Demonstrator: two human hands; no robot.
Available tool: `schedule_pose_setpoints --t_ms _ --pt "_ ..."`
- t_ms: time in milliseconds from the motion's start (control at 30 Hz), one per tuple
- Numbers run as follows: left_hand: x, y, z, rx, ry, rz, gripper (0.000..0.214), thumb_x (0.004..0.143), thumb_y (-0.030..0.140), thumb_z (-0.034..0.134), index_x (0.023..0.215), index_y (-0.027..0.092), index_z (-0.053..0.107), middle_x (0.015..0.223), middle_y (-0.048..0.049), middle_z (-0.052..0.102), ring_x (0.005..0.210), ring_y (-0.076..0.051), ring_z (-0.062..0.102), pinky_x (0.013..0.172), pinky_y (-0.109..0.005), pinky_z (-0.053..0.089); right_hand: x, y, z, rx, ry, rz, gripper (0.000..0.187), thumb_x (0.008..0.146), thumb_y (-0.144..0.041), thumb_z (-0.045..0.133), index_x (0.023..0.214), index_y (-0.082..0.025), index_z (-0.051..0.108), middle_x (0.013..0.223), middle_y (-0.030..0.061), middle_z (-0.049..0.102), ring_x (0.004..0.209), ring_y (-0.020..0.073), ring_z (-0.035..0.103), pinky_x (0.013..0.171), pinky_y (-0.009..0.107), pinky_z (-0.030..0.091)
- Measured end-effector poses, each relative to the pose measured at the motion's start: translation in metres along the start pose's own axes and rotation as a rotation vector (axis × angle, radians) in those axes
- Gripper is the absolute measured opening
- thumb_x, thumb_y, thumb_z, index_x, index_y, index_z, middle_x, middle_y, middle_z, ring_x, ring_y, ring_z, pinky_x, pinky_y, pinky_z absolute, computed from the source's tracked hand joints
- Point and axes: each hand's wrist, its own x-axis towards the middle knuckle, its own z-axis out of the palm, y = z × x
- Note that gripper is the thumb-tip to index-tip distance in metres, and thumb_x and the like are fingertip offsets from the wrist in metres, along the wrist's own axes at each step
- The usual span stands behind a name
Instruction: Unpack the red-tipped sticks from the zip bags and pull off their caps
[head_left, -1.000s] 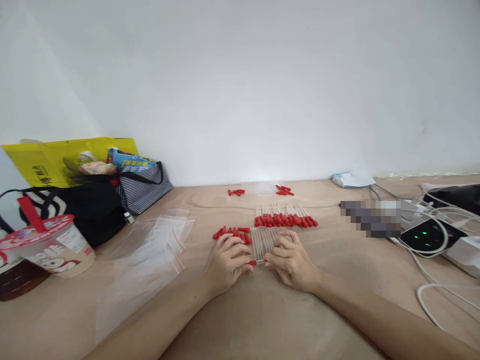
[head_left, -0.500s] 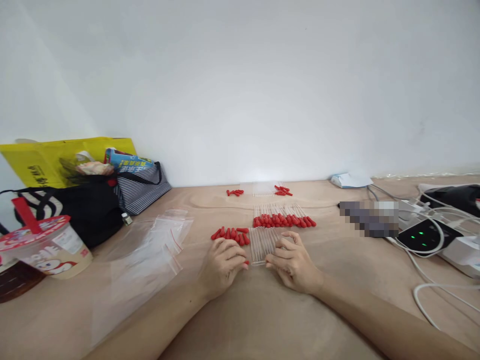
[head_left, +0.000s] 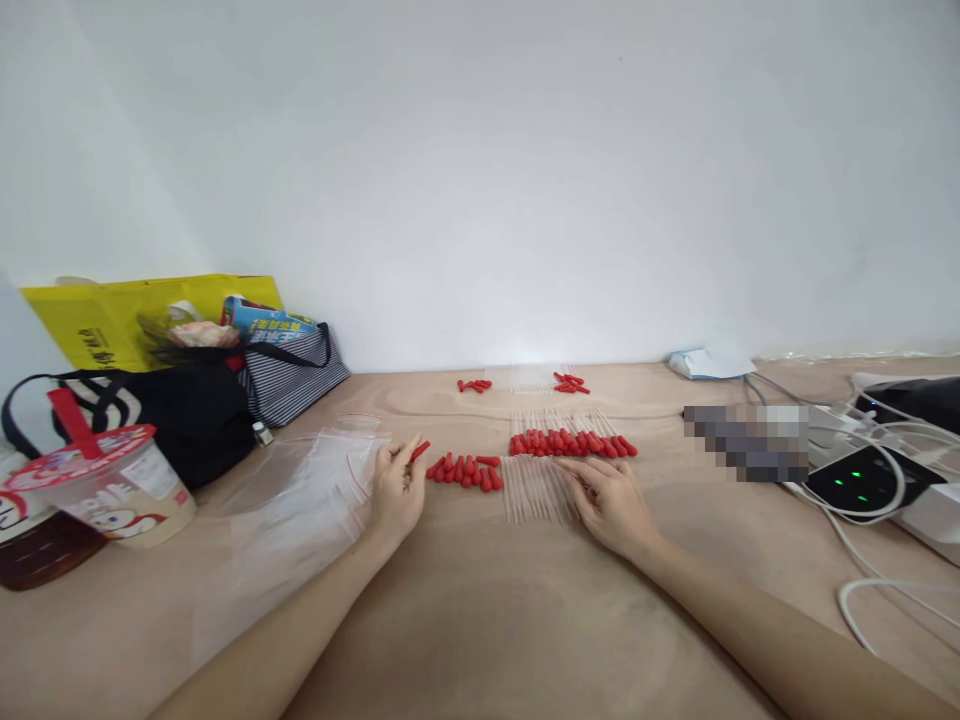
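Observation:
My left hand [head_left: 399,488] pinches a red rubber dropper bulb [head_left: 420,451] between thumb and fingers, raised just left of a small group of loose red bulbs [head_left: 469,473]. To the right of that group lies a row of thin clear glass dropper tubes [head_left: 531,490], side by side. My right hand [head_left: 611,500] is at the row's right side, its fingers drawn together over the far ends of the tubes. Whether a tube is between those fingertips is hidden. Just beyond lie several tubes fitted with red bulbs [head_left: 570,442], bulb ends toward me.
More red bulbs [head_left: 475,385] and bulbed droppers [head_left: 571,383] lie near the wall. Clear zip bags [head_left: 300,520], a drink cup [head_left: 127,490] and bags [head_left: 187,400] occupy the left. Cables [head_left: 847,540], a power bank-like black device [head_left: 855,487] and a tissue pack [head_left: 709,362] are right.
My left hand has moved left and up from beside the tubes, a red bulb in its fingers. My right hand has shifted slightly right and away from me, toward the tubes' far ends.

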Motion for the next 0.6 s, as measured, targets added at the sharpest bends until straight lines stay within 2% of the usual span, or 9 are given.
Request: schedule_pose_setpoints --t_ms 167,433,600 --pt "0.004 0.004 0.009 -0.063 -0.110 -0.006 0.035 0.077 0.029 0.049 0.108 0.014 0.049 0.076 -0.0017 0.052 0.063 -0.013 0.053 0.059 -0.026 0.048 0.004 -0.002 0.004 -0.034 0.002 -0.011 0.025 0.083 -0.021 0.041 0.092 -0.020 0.064 0.080 0.0043 0.066 0.073 0.0142 0.055 0.069 0.029 0.028" --pt "0.007 0.008 0.010 0.070 -0.275 0.114 0.014 0.076 0.031 0.053 0.080 0.019 0.057 0.078 -0.0027 0.061 0.077 -0.018 0.057 0.070 -0.032 0.045 0.007 -0.008 0.007 -0.131 -0.044 -0.079 0.025 0.083 -0.019 0.041 0.094 -0.020 0.063 0.077 0.0038 0.063 0.071 0.0143 0.052 0.070 0.031 0.025" --pt "0.006 0.010 0.008 0.063 -0.276 0.067 0.019 0.076 0.036 0.053 0.080 0.018 0.058 0.077 -0.0029 0.063 0.076 -0.018 0.058 0.070 -0.031 0.046 0.007 -0.014 0.005 -0.157 -0.103 -0.113 0.025 0.084 -0.024 0.040 0.095 -0.019 0.062 0.079 0.0053 0.062 0.075 0.0159 0.051 0.072 0.032 0.024"
